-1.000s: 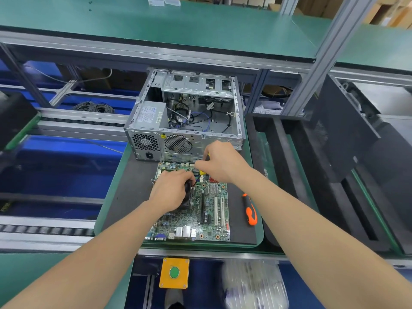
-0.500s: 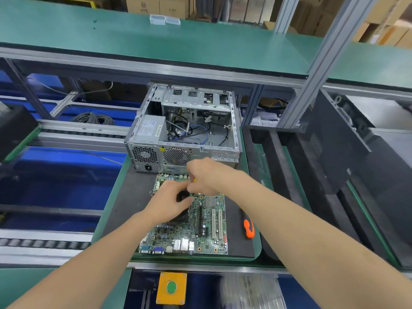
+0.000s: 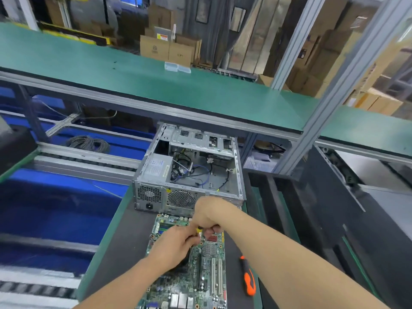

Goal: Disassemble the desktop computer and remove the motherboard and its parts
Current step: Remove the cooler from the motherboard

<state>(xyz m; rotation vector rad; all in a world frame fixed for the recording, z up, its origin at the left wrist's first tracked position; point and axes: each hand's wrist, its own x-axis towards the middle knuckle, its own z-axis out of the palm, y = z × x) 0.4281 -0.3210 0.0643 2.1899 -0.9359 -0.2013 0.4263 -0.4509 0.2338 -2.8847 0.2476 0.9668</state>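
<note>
1. Motherboard (image 3: 207,270): lies flat on the dark mat (image 3: 129,253), just in front of the open computer case (image 3: 163,192)
2. Right hand (image 3: 207,214): over the board's far end, fingers curled round a small yellow-tipped tool (image 3: 198,229)
3. Left hand (image 3: 174,248): on the board, fingers bent toward that tool; cannot tell whether they grip anything
4. Orange-handled screwdriver (image 3: 249,281): on the mat, right of the board, apart from both hands

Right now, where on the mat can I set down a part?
Bare: dark mat left of the motherboard, to its green edge. Right strip is narrower and holds the orange screwdriver. Crowded: board's far end, left hand and right hand, gripping a yellow tool, before the computer case.
</note>
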